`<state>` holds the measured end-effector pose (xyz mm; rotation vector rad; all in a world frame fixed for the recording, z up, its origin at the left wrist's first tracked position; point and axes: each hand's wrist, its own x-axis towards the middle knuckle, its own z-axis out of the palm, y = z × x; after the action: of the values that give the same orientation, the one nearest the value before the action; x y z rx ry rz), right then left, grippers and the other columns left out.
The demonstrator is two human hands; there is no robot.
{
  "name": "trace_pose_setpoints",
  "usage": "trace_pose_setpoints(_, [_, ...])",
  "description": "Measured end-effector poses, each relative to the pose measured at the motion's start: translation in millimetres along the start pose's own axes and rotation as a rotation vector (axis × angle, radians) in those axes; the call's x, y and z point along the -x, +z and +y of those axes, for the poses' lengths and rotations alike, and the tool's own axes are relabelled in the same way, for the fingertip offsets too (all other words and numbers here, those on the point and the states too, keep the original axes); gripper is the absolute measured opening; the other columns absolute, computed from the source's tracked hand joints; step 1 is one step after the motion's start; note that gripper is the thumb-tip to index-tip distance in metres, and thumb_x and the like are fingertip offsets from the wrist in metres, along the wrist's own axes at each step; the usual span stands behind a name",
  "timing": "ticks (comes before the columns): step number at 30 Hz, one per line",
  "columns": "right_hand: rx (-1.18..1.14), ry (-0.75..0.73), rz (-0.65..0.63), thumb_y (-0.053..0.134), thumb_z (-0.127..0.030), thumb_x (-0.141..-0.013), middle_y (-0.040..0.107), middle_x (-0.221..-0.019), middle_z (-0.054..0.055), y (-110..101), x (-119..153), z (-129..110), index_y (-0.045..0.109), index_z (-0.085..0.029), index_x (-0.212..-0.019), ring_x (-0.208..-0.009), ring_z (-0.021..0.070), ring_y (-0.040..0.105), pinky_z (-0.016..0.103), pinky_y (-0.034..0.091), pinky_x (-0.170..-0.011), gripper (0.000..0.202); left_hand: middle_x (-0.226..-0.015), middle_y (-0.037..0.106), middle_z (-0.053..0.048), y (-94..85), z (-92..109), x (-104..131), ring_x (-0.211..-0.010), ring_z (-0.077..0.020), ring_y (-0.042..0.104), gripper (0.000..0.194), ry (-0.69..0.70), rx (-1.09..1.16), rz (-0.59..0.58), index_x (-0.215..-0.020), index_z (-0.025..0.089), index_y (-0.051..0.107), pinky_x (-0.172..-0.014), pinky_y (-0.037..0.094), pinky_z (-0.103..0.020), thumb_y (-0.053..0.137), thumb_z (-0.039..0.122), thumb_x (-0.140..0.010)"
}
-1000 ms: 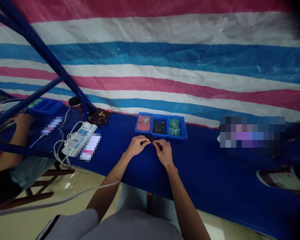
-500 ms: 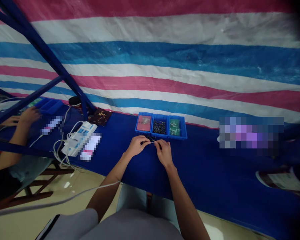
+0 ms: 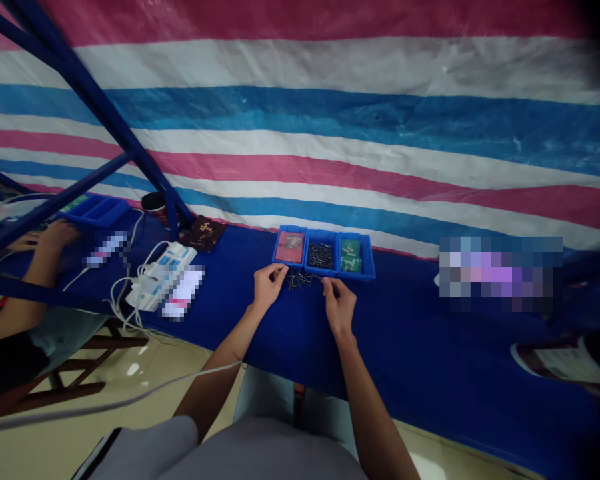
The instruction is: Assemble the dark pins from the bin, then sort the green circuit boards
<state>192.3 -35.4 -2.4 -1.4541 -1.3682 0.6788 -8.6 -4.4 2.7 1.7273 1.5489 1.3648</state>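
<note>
Half a second ago the two hands nearly met in front of the blue tray, with a thin piece between their fingertips; now they stand well apart. The left hand has moved up close to the tray's left compartment, its thumb and fingertip together; anything pinched there is too small to tell. The right hand has drawn off to the right, in front of the tray's right compartment, its fingertips also together; a thin piece shows right at them, but whether it is gripped I cannot tell. A loose pile of thin dark pieces, partly hidden by the fingers earlier, now lies in plain view on the bench just in front of the tray, between the hands. The tray has three compartments in a row. Its left one holds a pink sheet with small silvery pieces on it; its middle one is heaped with dark screw-like pieces; its right one holds green material with small pale pieces. Well to the left of the tray stands a second blue tray, near a co-worker's hand.
</note>
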Motion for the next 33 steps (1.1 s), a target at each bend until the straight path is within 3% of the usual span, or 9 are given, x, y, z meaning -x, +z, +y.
trace_pose_setpoints(5, [0.009, 0.016, 0.157, 0.049, -0.057, -0.095, 0.059, -0.061, 0.002, -1, -24, -13, 0.071, -0.014, -0.100, -0.053, 0.0165, 0.053, 0.027, 0.042, -0.055, 0.049, -0.057, 0.052, 0.002, 1.6, -5, -3, -0.054, -0.0114, 0.045, 0.034, -0.090, 0.017, 0.040, -0.083, 0.017, 0.072, -0.057, 0.038, -0.023, 0.058, 0.047, -0.090])
trace_pose_setpoints(10, [0.144, -0.082, 0.041, 0.049, -0.051, -0.096, 0.063, -0.060, 0.001, 6, -32, -15, 0.069, -0.019, -0.115, -0.053, 0.0174, 0.057, 0.028, 0.043, -0.058, 0.043, -0.057, 0.052, 0.002, 2.2, -8, -3, -0.055, -0.0117, 0.046, 0.035, -0.101, 0.032, 0.034, -0.083, 0.017, 0.071, -0.057, 0.039, -0.023, 0.057, 0.048, -0.090])
trace_pose_setpoints(14, [0.238, -0.197, -0.121, 0.049, -0.045, -0.096, 0.069, -0.073, 0.004, 16, -11, -5, 0.073, -0.022, -0.098, -0.061, 0.0180, 0.062, 0.029, 0.045, -0.062, 0.033, -0.058, 0.054, 0.002, 1.2, -8, -3, -0.055, -0.0114, 0.047, 0.034, -0.105, 0.060, 0.018, -0.085, 0.016, 0.072, -0.058, 0.040, -0.022, 0.058, 0.047, -0.090])
trace_pose_setpoints(17, [0.300, -0.247, -0.225, 0.050, -0.039, -0.097, 0.071, -0.087, 0.005, 21, -2, 2, 0.073, -0.025, -0.100, -0.069, 0.0189, 0.064, 0.029, 0.047, -0.065, 0.027, -0.059, 0.056, 0.002, 0.7, -7, -3, -0.055, -0.0110, 0.048, 0.032, -0.097, 0.080, -0.009, -0.085, 0.015, 0.072, -0.058, 0.041, -0.022, 0.060, 0.045, -0.089])
trace_pose_setpoints(22, [0.408, -0.271, -0.274, 0.054, -0.032, -0.095, 0.071, -0.094, 0.004, 25, -10, 8, 0.072, -0.028, -0.107, -0.072, 0.0190, 0.065, 0.030, 0.046, -0.065, 0.022, -0.058, 0.055, 0.002, 0.4, -6, -3, -0.054, -0.0107, 0.047, 0.030, -0.090, 0.102, -0.026, -0.086, 0.015, 0.072, -0.058, 0.040, -0.022, 0.060, 0.043, -0.089])
trace_pose_setpoints(33, [0.453, -0.342, -0.352, 0.052, -0.028, -0.098, 0.069, -0.093, 0.001, 23, -16, 6, 0.073, -0.031, -0.101, -0.077, 0.0173, 0.066, 0.027, 0.044, -0.063, 0.021, -0.057, 0.056, 0.002, 0.1, -6, -2, -0.053, -0.0109, 0.047, 0.031, -0.067, 0.086, -0.032, -0.086, 0.015, 0.072, -0.057, 0.040, -0.023, 0.060, 0.043, -0.089])
